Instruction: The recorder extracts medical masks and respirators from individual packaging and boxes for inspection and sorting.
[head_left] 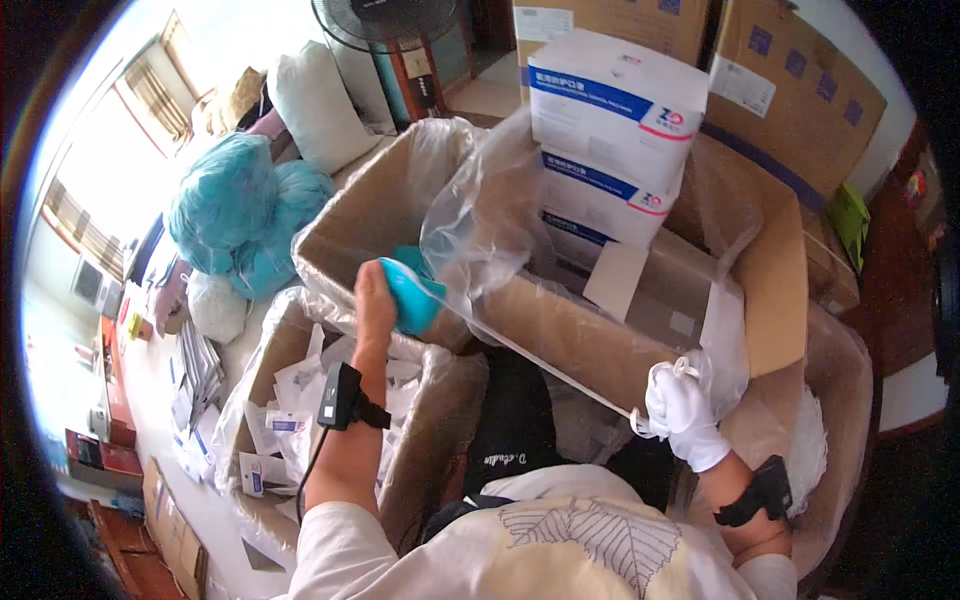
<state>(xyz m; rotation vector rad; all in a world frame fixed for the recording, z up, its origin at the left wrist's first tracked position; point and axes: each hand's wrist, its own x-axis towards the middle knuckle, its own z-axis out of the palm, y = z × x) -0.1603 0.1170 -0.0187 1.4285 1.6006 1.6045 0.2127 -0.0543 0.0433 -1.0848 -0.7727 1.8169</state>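
Observation:
My bare left hand [375, 305] is closed around a stack of teal face masks [412, 297], held over the plastic-lined carton [340, 215] in front of me. More teal material shows inside that carton, just behind the stack. My right hand [683, 412] wears a white glove and is closed on white ear loops [642, 425]. A thin pale line runs from the masks across to these loops. The right fingertips are partly hidden by the glove's bulk and the loops.
White-and-blue boxes [615, 100] stand stacked in an open carton [785, 280] at front right. On the left, another lined carton [262, 370] holds white paper packets. Teal bundles in clear bags [225, 205] lie beyond it. A fan [390, 20] stands at the back.

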